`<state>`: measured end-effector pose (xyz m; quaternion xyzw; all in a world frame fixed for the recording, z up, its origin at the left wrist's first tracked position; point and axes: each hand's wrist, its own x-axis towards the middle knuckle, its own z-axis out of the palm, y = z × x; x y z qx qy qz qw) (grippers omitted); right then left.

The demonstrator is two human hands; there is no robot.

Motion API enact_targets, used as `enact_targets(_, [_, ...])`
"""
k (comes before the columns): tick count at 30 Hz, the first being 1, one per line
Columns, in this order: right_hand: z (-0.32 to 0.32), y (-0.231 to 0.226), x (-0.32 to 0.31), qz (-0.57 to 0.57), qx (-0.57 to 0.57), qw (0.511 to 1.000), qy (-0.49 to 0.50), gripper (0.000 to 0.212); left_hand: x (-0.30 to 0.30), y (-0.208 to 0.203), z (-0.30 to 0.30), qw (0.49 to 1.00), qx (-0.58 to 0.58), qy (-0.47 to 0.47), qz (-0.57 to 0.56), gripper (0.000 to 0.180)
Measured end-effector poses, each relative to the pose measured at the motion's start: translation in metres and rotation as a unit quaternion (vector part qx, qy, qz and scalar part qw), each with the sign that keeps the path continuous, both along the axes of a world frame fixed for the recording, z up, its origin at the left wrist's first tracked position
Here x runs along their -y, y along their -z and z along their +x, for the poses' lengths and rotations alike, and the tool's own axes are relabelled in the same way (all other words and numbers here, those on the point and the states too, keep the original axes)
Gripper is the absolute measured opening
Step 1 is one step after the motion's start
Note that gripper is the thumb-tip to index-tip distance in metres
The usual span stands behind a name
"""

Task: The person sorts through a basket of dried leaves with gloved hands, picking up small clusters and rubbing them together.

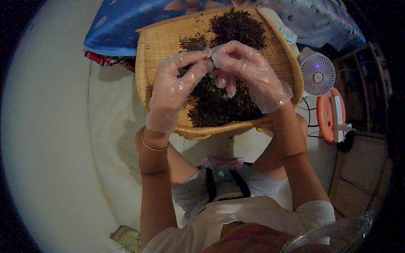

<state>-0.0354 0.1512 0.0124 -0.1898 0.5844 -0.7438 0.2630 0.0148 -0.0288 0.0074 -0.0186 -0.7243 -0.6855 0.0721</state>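
Both of my hands wear clear plastic gloves and meet above a wide woven bamboo tray (158,40). The thumb and forefinger of my left hand (175,84) are pinched on a tiny dark piece. Right against them, my right hand (253,69) is closed in a pinch too, its other fingers loosely curled; the piece between the fingertips is too small to name. Under the hands lies a large pile of dark dried plant bits (225,105). A second dark heap (238,29) sits at the far side, beside a smaller scattering (194,43).
Behind the tray hangs blue patterned cloth (122,25). At the right stand a small lit white fan (318,76) and an orange plastic stool (325,114) with a white power strip (338,118) and dark cables. A greenish packet (125,238) lies on the floor at lower left.
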Motion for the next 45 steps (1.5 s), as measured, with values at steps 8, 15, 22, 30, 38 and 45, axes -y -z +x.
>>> enact_targets(8, [0.0,0.004,-0.001,0.0,0.005,1.0,-0.028,0.019,-0.001,-0.001,0.004,0.996,-0.078,0.011,-0.044,0.019])
enact_targets(15, [-0.002,-0.003,-0.003,-0.041,0.086,0.994,-0.046,0.03,-0.002,-0.002,0.003,0.998,-0.066,-0.001,-0.007,0.018])
enact_targets(22, [-0.001,0.008,-0.005,-0.024,0.05,0.996,-0.073,0.024,-0.004,-0.009,0.006,0.999,-0.029,0.034,0.002,0.024])
enact_targets(30, [-0.006,0.013,-0.002,-0.067,0.021,0.997,-0.011,0.022,0.0,-0.001,0.001,0.996,-0.078,0.025,-0.046,0.025])
enact_targets(38, [-0.001,0.015,0.002,0.018,-0.085,0.996,0.011,0.027,0.002,0.006,-0.005,0.967,-0.13,-0.012,-0.22,0.022])
enact_targets(45, [0.001,0.015,0.004,-0.005,-0.112,0.994,0.011,0.027,0.0,0.002,0.004,0.995,-0.065,-0.01,-0.071,0.019])
